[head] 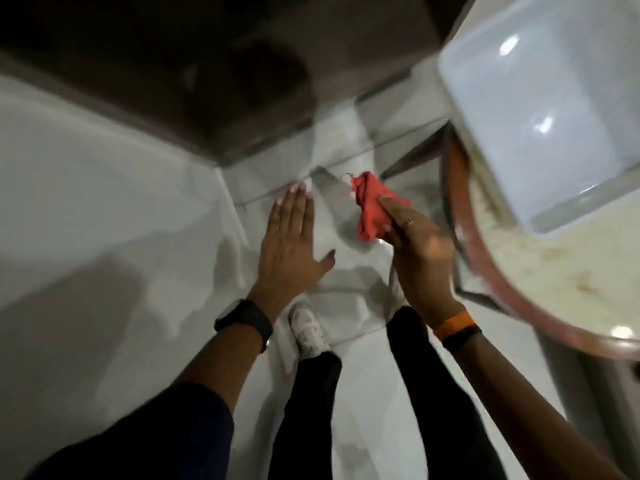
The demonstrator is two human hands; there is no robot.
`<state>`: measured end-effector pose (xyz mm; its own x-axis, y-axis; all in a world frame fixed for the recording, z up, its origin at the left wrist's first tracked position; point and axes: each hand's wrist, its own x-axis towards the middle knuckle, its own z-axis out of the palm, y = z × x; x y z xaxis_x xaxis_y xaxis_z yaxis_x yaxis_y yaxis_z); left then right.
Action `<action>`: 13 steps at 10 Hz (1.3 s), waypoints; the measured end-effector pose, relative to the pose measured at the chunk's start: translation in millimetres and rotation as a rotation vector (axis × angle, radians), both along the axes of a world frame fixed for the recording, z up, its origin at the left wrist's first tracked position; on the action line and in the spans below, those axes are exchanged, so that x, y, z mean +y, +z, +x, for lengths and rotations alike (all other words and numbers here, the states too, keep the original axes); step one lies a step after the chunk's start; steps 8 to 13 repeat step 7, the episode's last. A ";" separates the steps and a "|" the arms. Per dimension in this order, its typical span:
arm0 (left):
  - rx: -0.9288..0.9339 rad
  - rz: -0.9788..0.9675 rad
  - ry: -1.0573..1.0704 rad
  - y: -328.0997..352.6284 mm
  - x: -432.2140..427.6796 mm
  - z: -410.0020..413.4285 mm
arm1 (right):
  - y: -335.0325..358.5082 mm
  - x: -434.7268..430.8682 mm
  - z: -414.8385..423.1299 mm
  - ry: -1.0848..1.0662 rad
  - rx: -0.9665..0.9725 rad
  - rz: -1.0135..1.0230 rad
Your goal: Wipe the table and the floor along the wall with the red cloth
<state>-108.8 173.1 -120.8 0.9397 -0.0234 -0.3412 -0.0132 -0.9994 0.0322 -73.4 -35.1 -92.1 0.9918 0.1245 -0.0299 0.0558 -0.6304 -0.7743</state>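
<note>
The red cloth [370,209] is bunched up in my right hand [419,251], held above the white tiled floor [346,292] next to the round table [561,271]. The table has a stained pale top and a reddish rim at the right. My left hand [289,244] is spread flat with fingers apart and holds nothing; it is over the line where the white wall [104,202] meets the floor. The frame is blurred by motion.
A clear plastic box [540,109] stands on the table at top right. A dark panel [173,64] fills the top left above the wall. My legs in black trousers and one white shoe [308,330] are on the floor below my hands.
</note>
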 end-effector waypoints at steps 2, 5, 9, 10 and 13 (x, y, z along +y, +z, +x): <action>-0.141 -0.163 -0.051 72.2 -131.0 87.8 | 101.9 -111.7 83.3 -0.039 -0.239 -0.234; 0.095 -0.134 0.084 76.5 -214.4 121.6 | 50.3 -185.9 124.0 0.346 0.233 -0.676; 0.113 -0.108 0.027 87.5 -200.4 116.2 | 51.5 -165.4 135.1 0.356 0.223 -0.777; 0.113 -0.108 0.027 87.5 -200.4 116.2 | 51.5 -165.4 135.1 0.356 0.223 -0.777; 0.113 -0.108 0.027 87.5 -200.4 116.2 | 51.5 -165.4 135.1 0.356 0.223 -0.777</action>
